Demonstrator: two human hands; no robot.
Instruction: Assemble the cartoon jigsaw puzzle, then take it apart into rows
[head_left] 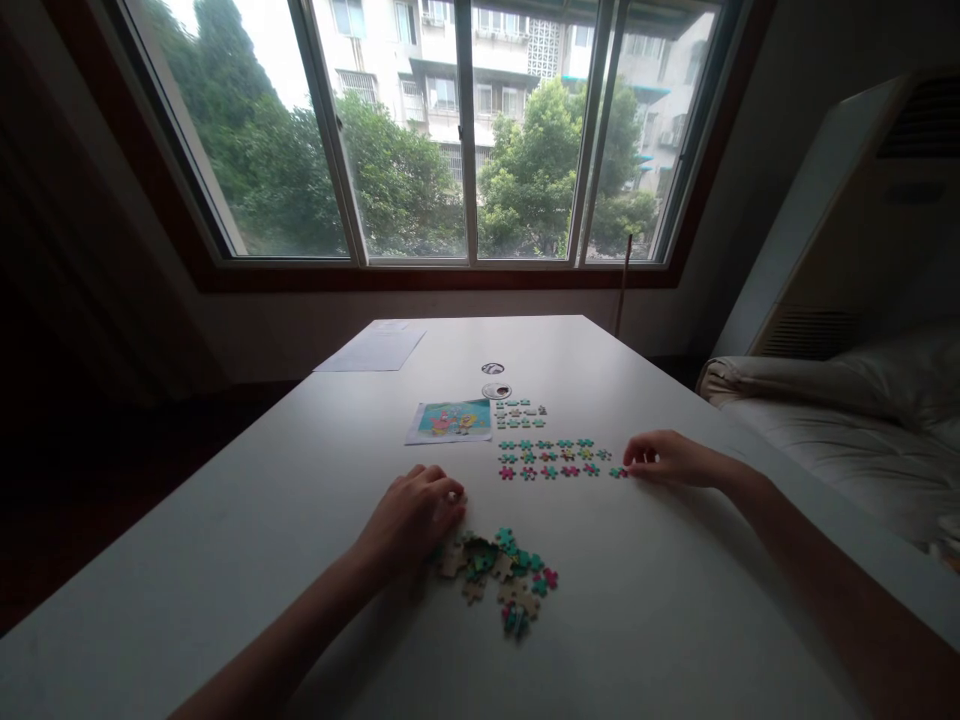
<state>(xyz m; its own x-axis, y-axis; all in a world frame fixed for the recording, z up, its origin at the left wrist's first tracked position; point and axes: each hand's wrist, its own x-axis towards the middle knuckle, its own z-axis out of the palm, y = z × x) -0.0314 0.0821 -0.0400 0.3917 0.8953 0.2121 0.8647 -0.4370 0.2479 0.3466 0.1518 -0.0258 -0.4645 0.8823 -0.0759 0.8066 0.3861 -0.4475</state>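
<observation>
The left hand (420,510) is partly curled, its thumb close to its bent fingers, and I can't tell if anything is tucked inside. The right hand (667,457) has its finger and thumb tips close together, touching the end puzzle piece (616,472), but I can't tell if they pinch it tight. The pile of puzzle pieces (501,565), green, pink and tan, sits just beside the left hand, on its near right side. Farther right, the rows of puzzle pieces (550,472) lie flat on the table, with the end puzzle piece closing the nearest row by the right hand. Everything is on a big white table (225,560). Some paper (371,350) lies at its far left, then a cartoon picture (454,421) with pink and yellow figures on blue, then two small round things (496,391) behind it. In the dim room, a wide window (466,130) shows green trees (397,180) and a pale building (431,70). A thin stick (622,290) leans near the window's right side, and farther right are a tall air conditioner (817,220) and a pale sofa (825,420).
</observation>
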